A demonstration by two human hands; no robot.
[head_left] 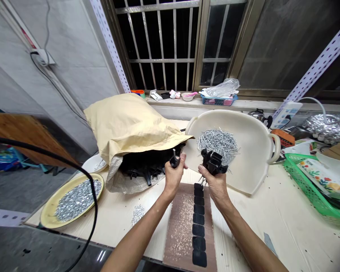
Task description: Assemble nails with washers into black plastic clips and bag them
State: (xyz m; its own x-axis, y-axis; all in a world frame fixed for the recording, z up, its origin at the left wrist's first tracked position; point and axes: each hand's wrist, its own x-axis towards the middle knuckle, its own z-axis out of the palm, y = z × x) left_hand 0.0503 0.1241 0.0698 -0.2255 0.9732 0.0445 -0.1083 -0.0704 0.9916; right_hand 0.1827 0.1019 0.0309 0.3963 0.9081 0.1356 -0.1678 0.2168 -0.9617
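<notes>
My left hand (175, 175) is closed around a small black part (174, 161) with a metal pin standing up from it. In my right hand (217, 185) is a black plastic fitting (214, 161), gripped from below, and several thin metal pins (203, 180) poke out by its fingers. Both hands are raised over the far end of a brown board (181, 226), where black rounded-square pads (198, 219) lie in a row. Left of my left hand, an open sack (136, 117) lies on its side with black plastic parts (147, 172) in its mouth.
A large cream tray (252, 151) holds a heap of long metal pins (218, 145). At the left, a yellow dish (49, 215) contains small shiny metal pieces, near a hanging black cable (95, 211). A green basket (297, 173) stands right; small clear pieces (138, 214) lie on the table.
</notes>
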